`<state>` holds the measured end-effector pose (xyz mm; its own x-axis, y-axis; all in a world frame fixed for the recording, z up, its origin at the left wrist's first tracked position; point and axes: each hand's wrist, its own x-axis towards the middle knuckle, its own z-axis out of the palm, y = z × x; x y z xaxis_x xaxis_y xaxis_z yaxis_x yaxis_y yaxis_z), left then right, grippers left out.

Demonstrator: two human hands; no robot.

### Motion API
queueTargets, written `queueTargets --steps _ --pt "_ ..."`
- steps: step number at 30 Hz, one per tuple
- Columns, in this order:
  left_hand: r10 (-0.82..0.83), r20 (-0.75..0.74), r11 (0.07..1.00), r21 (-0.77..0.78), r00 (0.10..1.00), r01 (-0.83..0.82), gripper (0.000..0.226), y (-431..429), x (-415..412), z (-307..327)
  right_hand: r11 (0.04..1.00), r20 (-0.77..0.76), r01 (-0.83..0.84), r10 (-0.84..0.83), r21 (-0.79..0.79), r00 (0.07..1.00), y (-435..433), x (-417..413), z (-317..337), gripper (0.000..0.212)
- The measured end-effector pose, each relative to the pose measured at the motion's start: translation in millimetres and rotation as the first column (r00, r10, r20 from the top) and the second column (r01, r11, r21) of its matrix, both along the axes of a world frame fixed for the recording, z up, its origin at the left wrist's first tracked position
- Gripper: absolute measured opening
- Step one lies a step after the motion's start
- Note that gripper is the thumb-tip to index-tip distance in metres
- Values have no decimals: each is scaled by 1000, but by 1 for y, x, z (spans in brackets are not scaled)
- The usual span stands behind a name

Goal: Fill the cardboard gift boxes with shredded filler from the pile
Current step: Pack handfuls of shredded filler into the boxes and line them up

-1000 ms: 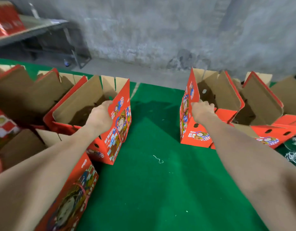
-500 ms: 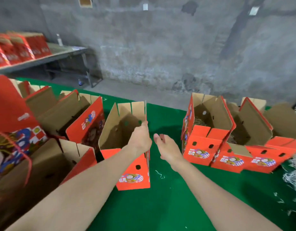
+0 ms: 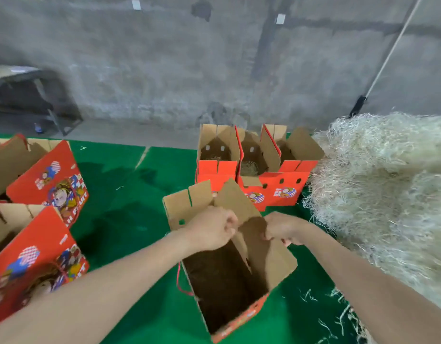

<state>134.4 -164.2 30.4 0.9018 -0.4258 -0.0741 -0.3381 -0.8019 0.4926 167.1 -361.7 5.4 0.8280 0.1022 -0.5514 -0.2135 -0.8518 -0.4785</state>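
An open red cardboard gift box [image 3: 227, 281] stands on the green table in front of me, its inside dark and bare. My left hand [image 3: 212, 230] grips its upright inner flap from the left. My right hand [image 3: 282, 228] grips the same box's right flap. A big pile of pale shredded filler [image 3: 383, 189] lies at the right, close to the box. Behind it stand three open red boxes [image 3: 254, 167]; a little filler shows in the middle one.
More open red boxes with cartoon prints [image 3: 40, 184] crowd the left edge of the green table [image 3: 130, 219]. Loose shreds [image 3: 333, 316] lie on the table near my right arm. A grey concrete wall [image 3: 189, 65] rises behind, with a metal bench [image 3: 28, 90] at far left.
The box I held has come from the left group to the middle of the table beside the pile. My right hand has closed on its flap. My view has swung right.
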Motion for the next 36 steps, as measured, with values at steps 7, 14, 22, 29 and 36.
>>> queueTargets --steps 7,14,22,29,36 --pt "-84 303 927 372 949 -37 78 -28 -34 -30 834 -51 -457 465 -308 884 -65 -46 6 9" --pt "-69 86 910 414 994 27 66 -85 -67 -54 799 36 -495 538 -340 842 -86 -74 -16 29" --pt "-78 20 930 363 997 65 20 -93 -82 -57 910 296 -281 370 -304 881 -136 -120 -31 35" --pt "-123 -22 923 364 992 123 20 -85 -92 -58 935 416 -199 313 -294 854 -132 -145 -35 30" --pt "-96 -82 918 379 992 120 16 -82 -90 -49 994 566 -87 113 -72 817 -144 -173 -24 38"
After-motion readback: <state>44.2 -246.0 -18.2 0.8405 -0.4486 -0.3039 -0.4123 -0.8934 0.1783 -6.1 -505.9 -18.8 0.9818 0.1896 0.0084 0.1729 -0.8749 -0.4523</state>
